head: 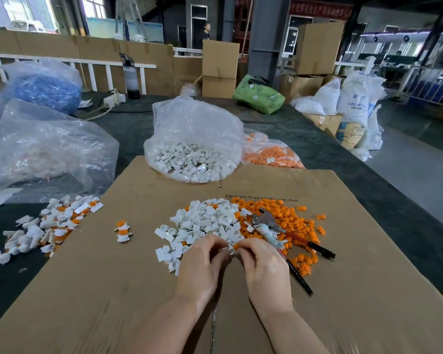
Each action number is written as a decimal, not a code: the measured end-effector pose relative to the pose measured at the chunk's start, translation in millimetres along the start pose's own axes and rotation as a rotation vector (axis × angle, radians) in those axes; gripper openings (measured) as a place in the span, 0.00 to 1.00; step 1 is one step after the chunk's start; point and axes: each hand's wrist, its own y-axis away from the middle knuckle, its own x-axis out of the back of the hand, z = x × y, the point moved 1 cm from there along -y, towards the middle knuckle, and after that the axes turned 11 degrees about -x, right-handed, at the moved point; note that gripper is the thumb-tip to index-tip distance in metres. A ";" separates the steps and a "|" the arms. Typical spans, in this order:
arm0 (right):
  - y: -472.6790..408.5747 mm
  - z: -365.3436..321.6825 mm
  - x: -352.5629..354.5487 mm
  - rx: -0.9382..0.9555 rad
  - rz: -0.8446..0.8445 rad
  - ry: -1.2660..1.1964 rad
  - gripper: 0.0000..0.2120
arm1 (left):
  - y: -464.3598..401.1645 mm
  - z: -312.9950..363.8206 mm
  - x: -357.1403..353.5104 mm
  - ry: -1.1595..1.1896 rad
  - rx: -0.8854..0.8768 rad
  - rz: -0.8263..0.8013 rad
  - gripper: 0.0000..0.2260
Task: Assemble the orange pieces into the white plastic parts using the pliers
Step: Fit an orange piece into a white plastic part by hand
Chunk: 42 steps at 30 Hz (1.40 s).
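Two bare hands meet low over a flat sheet of cardboard (343,290). The left hand (202,264) pinches a small white part (228,249) between its fingertips. The right hand (265,269) pinches a tiny orange piece (235,246) and holds it right against the white part. Both hands are closed on their bits. Just beyond the hands lies a heap of white parts (202,223), and next to it a heap of orange pieces (289,226). The pliers (269,223) lie on the orange heap, apart from both hands, with the dark handles pointing toward the person. A pile of joined parts (54,223) lies to the left. The little bits look very light, hard and smooth, so they could slip or flick away. I think it is best to hold each one by its sides with the fingertips. The pliers look heavier and stiff, and the handles are the place to take hold.
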 end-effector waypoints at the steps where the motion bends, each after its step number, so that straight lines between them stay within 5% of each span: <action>1: 0.6 -0.2 0.6 -0.013 -0.016 -0.019 0.04 | 0.0 0.6 0.2 -0.007 -0.008 -0.005 0.09; 7: 2.0 -2.5 1.3 -0.015 -0.072 -0.043 0.01 | 0.2 2.1 0.9 0.023 -0.007 -0.018 0.08; 23: 0.6 -3.3 -3.5 0.078 0.012 0.102 0.12 | 1.5 6.1 3.8 0.225 0.132 -0.011 0.07; 42: 1.6 -0.6 -2.0 -0.010 -0.088 0.072 0.12 | 4.7 6.8 2.6 -0.017 -0.131 -0.065 0.06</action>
